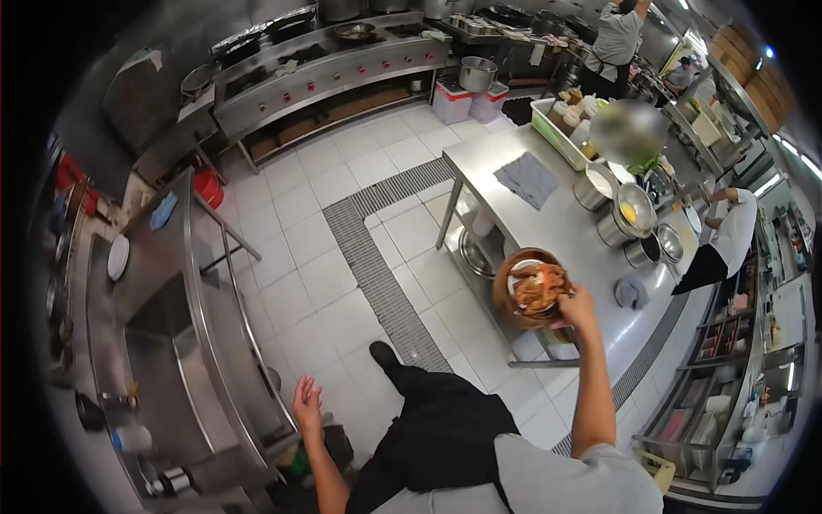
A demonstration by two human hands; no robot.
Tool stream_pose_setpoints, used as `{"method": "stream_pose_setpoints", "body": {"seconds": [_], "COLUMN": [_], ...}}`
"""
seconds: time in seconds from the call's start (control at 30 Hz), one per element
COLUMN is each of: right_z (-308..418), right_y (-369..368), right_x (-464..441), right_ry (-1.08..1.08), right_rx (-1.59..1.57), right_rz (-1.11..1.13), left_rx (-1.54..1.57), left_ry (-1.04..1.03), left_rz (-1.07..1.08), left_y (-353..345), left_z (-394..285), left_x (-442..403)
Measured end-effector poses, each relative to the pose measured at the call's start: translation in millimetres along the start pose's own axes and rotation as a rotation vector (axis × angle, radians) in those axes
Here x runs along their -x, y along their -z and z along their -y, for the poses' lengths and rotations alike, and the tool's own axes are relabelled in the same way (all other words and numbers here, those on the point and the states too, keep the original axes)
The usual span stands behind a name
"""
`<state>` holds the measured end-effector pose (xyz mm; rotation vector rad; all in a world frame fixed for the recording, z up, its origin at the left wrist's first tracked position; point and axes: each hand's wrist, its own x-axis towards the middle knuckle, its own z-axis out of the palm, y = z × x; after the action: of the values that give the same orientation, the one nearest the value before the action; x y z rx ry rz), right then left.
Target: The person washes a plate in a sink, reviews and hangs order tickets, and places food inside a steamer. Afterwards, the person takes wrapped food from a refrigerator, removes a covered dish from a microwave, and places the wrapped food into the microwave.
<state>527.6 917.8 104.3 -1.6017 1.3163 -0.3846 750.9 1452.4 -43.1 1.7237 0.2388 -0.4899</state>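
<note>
My right hand (pixel 575 310) grips the rim of a round brown bowl (pixel 511 315) at the near corner of the steel table (pixel 479 158). Reddish-brown food (pixel 538 287) lies in the bowl, with something white under it. My left hand (pixel 307 403) hangs over the floor near the left steel counter, fingers apart and holding nothing. On the table are a folded grey cloth (pixel 526 180), a crumpled cloth (pixel 631 292) and a metal pot with something yellow (pixel 629 212).
A stove (pixel 330 77) runs along the back wall. The steel sink counter (pixel 214 343) stands at the left, a red bucket (pixel 208 188) beyond it. A floor drain (pixel 377 287) crosses the tiles. One person (pixel 728 231) is at the table's right, another (pixel 615 47) at the back.
</note>
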Motion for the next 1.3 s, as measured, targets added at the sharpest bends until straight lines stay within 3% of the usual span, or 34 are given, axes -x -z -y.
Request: {"method": "stream_pose_setpoints", "body": {"seconds": [0.2,0.43,0.5,0.53,0.57,0.6,0.63,0.7,0.8,0.87,1.07,1.17,1.2,1.27,1.3], "right_z": [116,215,247,253,234,275,305,334,335,392,487,535,562,558,568], "right_y": [-190,-391,-443,-470,-502,-517,-535,-564,-610,-640,-730,-789,-806,-856,-879], "right_x": [-51,-150,-172,-191,-230,-215,-207,-223,-297,-296,-352,-389,-394,-462,-485], "right_ry": [0.157,0.523,0.503,0.378,0.505,0.251,0.170,0.096,0.200,0.177,0.128,0.244,0.143,0.418,0.663], "right_rx": [0.072,0.358,0.308,0.180,0.159,0.064,-0.126,-0.079,0.072,0.012,-0.089,-0.027,-0.039,0.176,0.292], "right_rz": [0.083,0.146,0.218,0.309,0.289,0.384,0.471,0.468,0.429,0.416,0.399,0.378,0.391,0.321,0.288], "left_rx": [0.014,0.077,0.127,0.157,0.137,0.109,0.184,0.189,0.177,0.292,0.170,0.099,0.084,0.124,0.158], "left_ry": [-0.030,-0.212,-0.204,-0.215,-0.260,-0.303,-0.346,-0.374,-0.434,-0.474,-0.528,-0.568,-0.562,-0.582,-0.559], "left_rz": [-0.093,-0.316,-0.397,-0.465,-0.438,-0.400,-0.398,-0.421,-0.447,-0.377,-0.168,-0.185,-0.200,-0.241,-0.279], "left_y": [43,117,128,135,143,151,158,165,172,174,156,153,150,147,146], "left_z": [-88,-201,-237,-244,-248,-252,-255,-287,-347,-381,-501,-540,-548,-555,-561], "left_x": [-113,-243,-279,-301,-330,-362,-396,-450,-537,-594,-742,-814,-836,-885,-904]}}
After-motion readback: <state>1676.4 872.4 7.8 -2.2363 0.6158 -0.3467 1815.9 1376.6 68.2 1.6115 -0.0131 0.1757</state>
